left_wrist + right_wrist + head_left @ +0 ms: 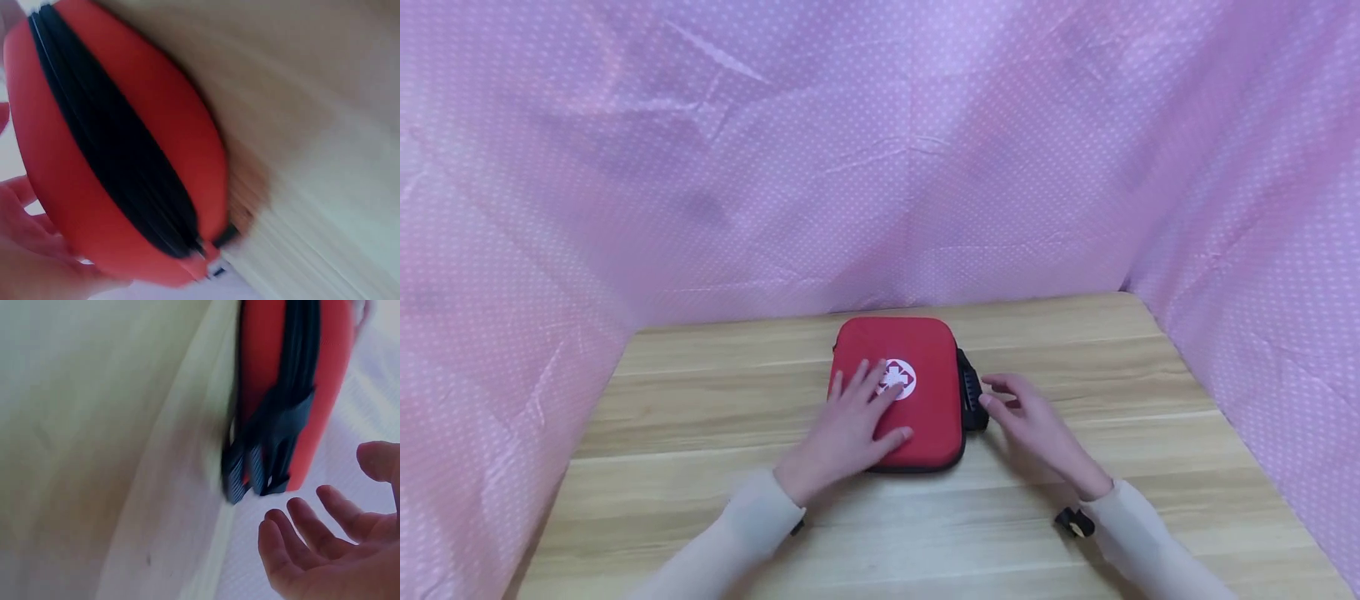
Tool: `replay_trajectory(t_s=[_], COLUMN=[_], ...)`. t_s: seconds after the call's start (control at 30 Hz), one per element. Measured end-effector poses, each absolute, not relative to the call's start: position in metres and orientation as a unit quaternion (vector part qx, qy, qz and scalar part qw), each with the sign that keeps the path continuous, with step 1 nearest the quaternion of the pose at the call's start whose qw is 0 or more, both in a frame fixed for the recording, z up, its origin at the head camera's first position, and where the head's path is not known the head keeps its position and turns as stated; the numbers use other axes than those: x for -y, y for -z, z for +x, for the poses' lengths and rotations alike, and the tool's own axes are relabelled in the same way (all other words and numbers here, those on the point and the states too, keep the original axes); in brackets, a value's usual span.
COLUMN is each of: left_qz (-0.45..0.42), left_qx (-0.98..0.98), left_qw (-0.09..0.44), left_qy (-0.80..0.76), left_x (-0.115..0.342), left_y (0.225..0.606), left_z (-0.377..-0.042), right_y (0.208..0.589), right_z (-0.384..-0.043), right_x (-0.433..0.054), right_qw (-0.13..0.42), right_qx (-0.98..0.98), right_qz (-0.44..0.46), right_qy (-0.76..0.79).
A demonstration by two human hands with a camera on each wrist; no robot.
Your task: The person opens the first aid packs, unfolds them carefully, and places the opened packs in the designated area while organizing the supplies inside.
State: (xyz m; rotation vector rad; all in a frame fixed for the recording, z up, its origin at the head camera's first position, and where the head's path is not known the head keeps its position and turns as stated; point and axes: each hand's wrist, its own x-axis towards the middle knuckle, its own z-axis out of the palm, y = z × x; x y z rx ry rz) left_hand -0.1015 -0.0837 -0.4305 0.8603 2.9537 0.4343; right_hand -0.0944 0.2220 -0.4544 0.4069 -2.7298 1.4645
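head view: diffuse, moderately bright light; a pale sheen spreads over the near middle of the beige, wood-grained surface (940, 533), with soft shadow beside the bare right grip (1030, 425). the pink, white-dotted fabric curtain (820, 167) dims toward the upper right. wrist views: softer focus; the red, rounded hard-shell case (175, 125) and its black ribbed handle (275, 419) are blurred, the upper-right background washed out behind the latter.

In front of you, the red rounded-rectangular case (928, 425) looks smooth and matt, its black zip band (109, 137) fabric-like, its black ribbed handle (972, 392) plastic; pale wood-grained surface (700, 433), smooth; pink white-dotted curtain (880, 167), creased cloth.
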Motion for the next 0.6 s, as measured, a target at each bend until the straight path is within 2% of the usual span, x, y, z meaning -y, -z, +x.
replay_trajectory(t_s=[0.1, 0.27, 0.6], left_qz=[0.303, 0.337, 0.331], left_qx=[-0.946, -0.940, -0.943], left_qw=[0.030, 0.016, 0.004], left_qy=[-0.111, -0.057, -0.044], left_x=[0.072, 0.055, 0.046], left_y=[0.433, 0.439, 0.445], left_z=[-0.091, -0.082, -0.077], right_y=[0.457, 0.463, 0.465], right_z=[-0.109, -0.127, -0.136], right_x=[-0.227, -0.231, -0.231], right_qw=[0.003, -0.004, -0.025], right_qx=[0.871, 0.874, 0.879], right_qz=[0.121, 0.107, 0.098], right_qy=[-0.476, -0.473, -0.465])
